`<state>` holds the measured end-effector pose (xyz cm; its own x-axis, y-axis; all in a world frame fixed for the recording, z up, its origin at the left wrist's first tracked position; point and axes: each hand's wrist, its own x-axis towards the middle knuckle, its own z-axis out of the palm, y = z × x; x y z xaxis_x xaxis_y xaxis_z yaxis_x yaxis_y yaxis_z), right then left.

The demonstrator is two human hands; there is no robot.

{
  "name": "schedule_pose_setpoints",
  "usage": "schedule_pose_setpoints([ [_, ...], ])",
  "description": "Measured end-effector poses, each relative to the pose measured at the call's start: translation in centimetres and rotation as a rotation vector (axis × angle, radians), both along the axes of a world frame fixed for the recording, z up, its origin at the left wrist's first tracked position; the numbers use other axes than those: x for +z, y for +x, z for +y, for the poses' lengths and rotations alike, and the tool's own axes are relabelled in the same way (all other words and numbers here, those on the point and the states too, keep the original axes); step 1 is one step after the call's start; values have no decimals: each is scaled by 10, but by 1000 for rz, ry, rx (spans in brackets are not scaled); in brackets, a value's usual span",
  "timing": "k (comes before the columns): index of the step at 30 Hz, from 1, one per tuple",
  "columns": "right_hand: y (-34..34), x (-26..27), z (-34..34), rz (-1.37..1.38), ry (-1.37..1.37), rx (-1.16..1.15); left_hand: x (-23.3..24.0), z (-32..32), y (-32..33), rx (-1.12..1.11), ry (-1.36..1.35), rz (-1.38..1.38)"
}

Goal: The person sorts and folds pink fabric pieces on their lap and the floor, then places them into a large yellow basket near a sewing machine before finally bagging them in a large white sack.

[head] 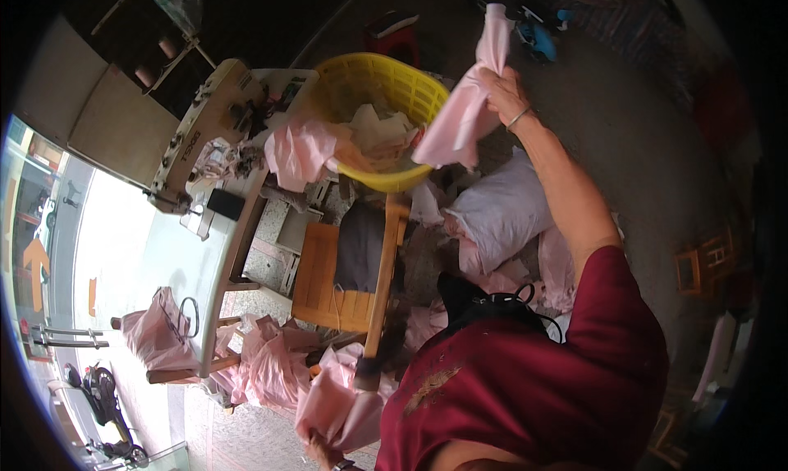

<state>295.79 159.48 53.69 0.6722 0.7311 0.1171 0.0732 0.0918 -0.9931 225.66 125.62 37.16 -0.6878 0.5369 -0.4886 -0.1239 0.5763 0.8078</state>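
Note:
My right hand (pixel 506 95) is raised at the end of an outstretched arm and grips a bunched piece of pink fabric (pixel 458 120). The cloth's lower end hangs beside the rim of a yellow plastic laundry basket (pixel 385 180). Inside the basket lie pale fabric pieces (pixel 378 129), and another pink piece (pixel 301 151) drapes over its left side. At the bottom edge, my left hand (pixel 323 451) is partly cut off. It holds another pink fabric piece (pixel 338 406) low beside the chair.
An industrial sewing machine (pixel 203 120) stands on a white-topped table (pixel 197 255) at left. A wooden chair (pixel 314 274) with dark cloth is before me. Pink fabric heaps (pixel 271 363) and a stuffed white sack (pixel 502 209) lie on the floor. A red stool (pixel 394 37) stands behind the basket.

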Motion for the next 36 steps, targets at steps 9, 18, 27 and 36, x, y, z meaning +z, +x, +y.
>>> schedule_pose_setpoints([
  [9, 109, -103, 109, 334, -20, 71, 103, 110, 67, -49, 63, 247],
  [18, 176, -330, 59, 662, -433, -150, 167, 230, 142, -216, 59, 242],
  [27, 180, -360, 60, 584, -633, -164, 182, 315, 211, -483, 74, 386],
  [36, 249, -416, 15, -327, -988, -138, 184, 395, 269, -578, 80, 245],
])
